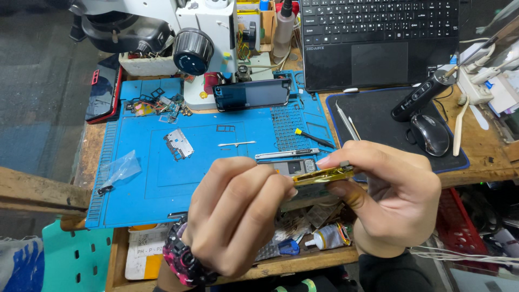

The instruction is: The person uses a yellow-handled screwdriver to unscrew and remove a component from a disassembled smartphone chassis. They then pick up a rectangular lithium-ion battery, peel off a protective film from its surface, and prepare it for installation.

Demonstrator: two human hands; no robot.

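Note:
My right hand (394, 194) grips an opened phone body with a gold frame (324, 176), held edge-on over the front of the blue work mat (162, 167). My left hand (235, 216), wearing a pink-and-black wristwatch (181, 259), pinches at the phone's left end with thumb and fingertips. Whether it holds a small tool there is hidden by the fingers. Part of the phone's inner board (294, 166) shows between the two hands.
On the mat lie a dark phone back panel (251, 95), a metal shield plate (178, 143), a plastic bag (120, 170), a screwdriver (314, 139) and small parts (157, 105). A microscope (178, 38), laptop (378, 38), mouse (430, 134) and tweezers (346, 124) stand behind.

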